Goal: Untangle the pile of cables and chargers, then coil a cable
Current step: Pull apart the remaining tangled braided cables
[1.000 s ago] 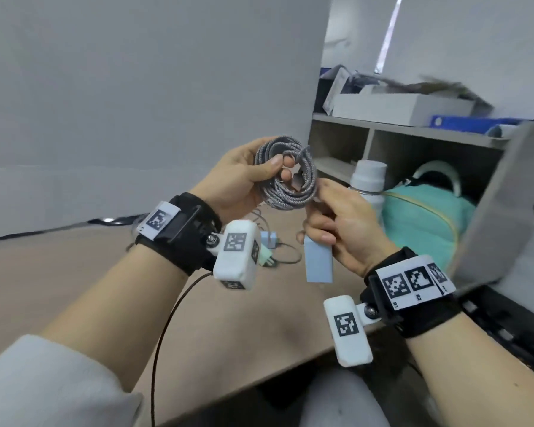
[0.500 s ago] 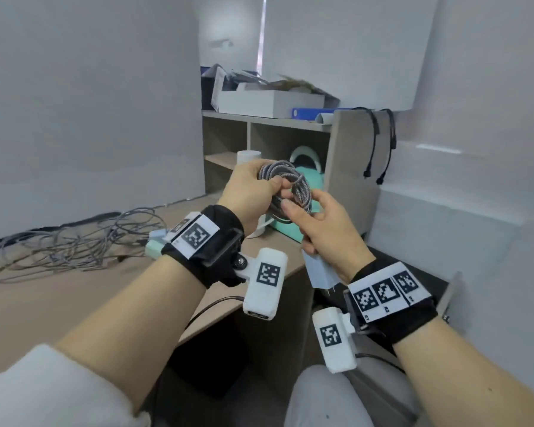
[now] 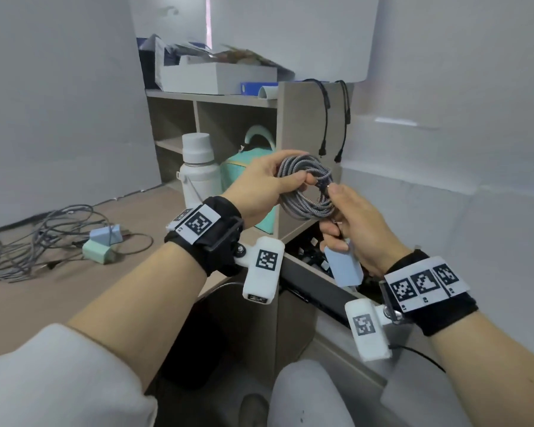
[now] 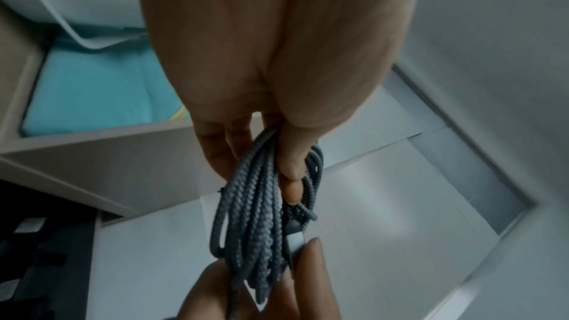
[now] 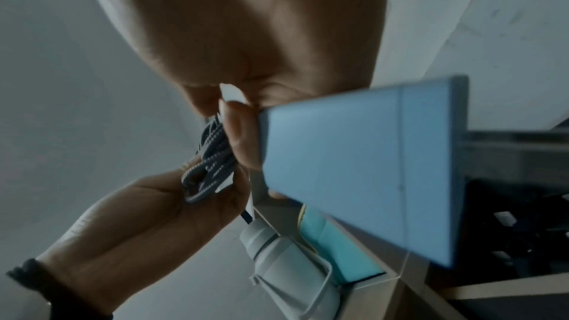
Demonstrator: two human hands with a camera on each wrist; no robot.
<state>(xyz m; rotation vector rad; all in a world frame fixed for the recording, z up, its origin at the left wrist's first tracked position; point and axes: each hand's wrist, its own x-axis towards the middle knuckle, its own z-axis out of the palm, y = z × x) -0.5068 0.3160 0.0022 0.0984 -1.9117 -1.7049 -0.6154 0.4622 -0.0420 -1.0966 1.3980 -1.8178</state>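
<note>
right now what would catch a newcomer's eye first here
The grey braided coil held up in mid-frame: the left hand grips it, the right hand pinches its plug end. A blue charger hangs below the right hand. A loose cable tangle lies on the desk, far left.

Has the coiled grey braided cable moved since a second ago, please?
Yes, the cable moved right: from left of the white bottle to the wooden shelf's side panel.
</note>
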